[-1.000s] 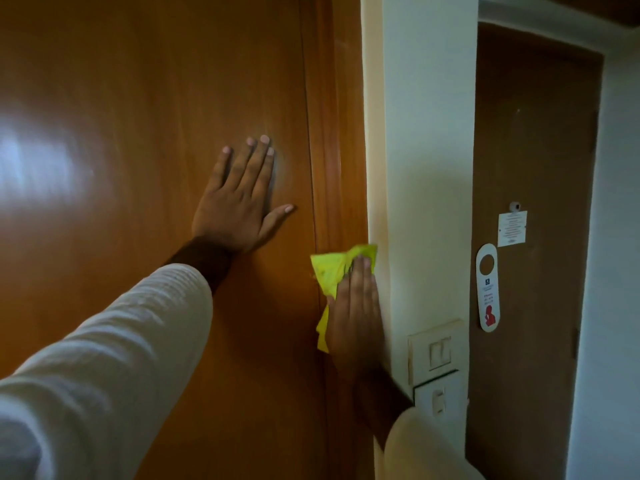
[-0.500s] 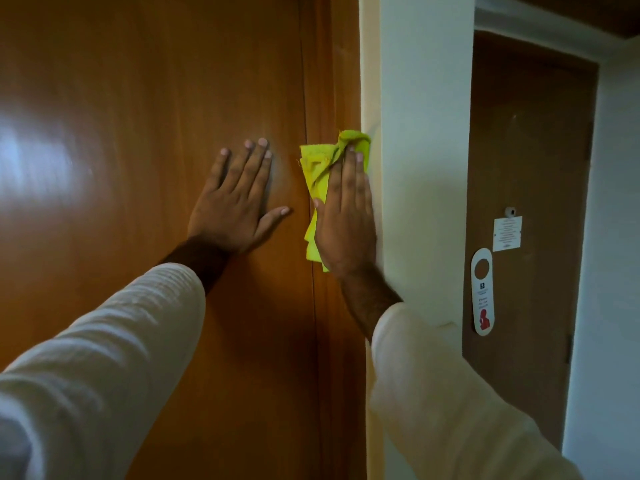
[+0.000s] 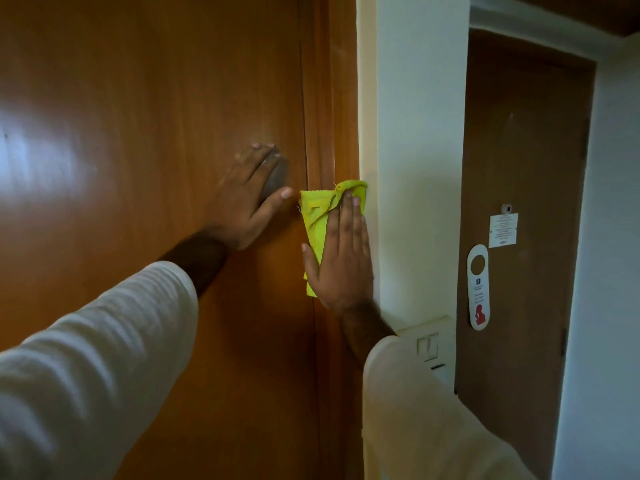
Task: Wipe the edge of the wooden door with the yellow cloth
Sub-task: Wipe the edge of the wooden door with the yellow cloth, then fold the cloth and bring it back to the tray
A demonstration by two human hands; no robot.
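A glossy brown wooden door (image 3: 145,133) fills the left half of the view. Its right edge and frame strip (image 3: 329,98) run vertically beside a white wall. My left hand (image 3: 246,199) lies flat and open on the door face, fingers pointing up and slightly blurred. My right hand (image 3: 341,258) presses a folded yellow cloth (image 3: 317,216) flat against the frame strip at the door's edge, fingers extended over the cloth. The cloth's top sticks out above my fingertips; its lower part is hidden under my palm.
A white wall (image 3: 415,133) stands right of the door frame, with a light switch plate (image 3: 427,344) low on it. Farther right is a second darker door (image 3: 519,168) carrying a white door hanger (image 3: 478,289) and a small paper notice (image 3: 503,230).
My right hand with the cloth went up along the door edge, then came back down to about mid-height. My left hand stays flat on the door, shifted slightly.
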